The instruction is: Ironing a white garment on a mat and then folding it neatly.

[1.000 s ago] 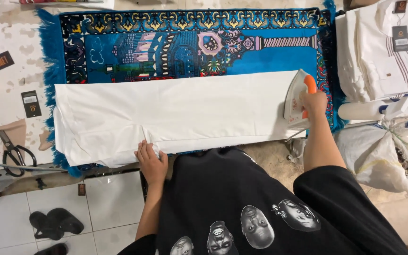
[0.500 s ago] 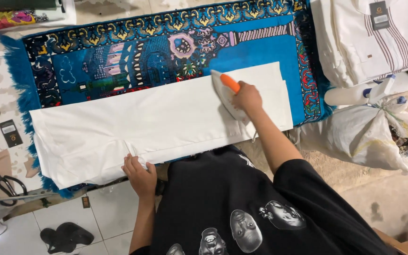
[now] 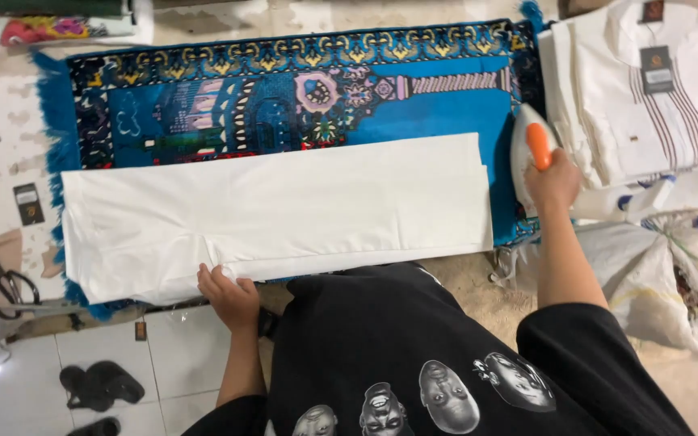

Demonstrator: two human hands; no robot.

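A long folded white cloth (image 3: pixel 284 214) lies flat across a blue patterned rug (image 3: pixel 300 89) on the table. My left hand (image 3: pixel 226 292) presses on the cloth's near edge, fingers spread on the fabric. My right hand (image 3: pixel 553 179) grips the orange handle of a white iron (image 3: pixel 527 153), which sits off the cloth's right end, on the rug's right border.
Folded white shirts with tags (image 3: pixel 648 89) are stacked at the right. A plastic bag (image 3: pixel 672 274) lies below them. Scissors (image 3: pixel 6 282) rest at the left edge. Dark sandals (image 3: pixel 98 383) sit on the tiled floor.
My right hand has slid the iron rightwards off the white cloth to the rug's right border. My left hand stays on the near edge.
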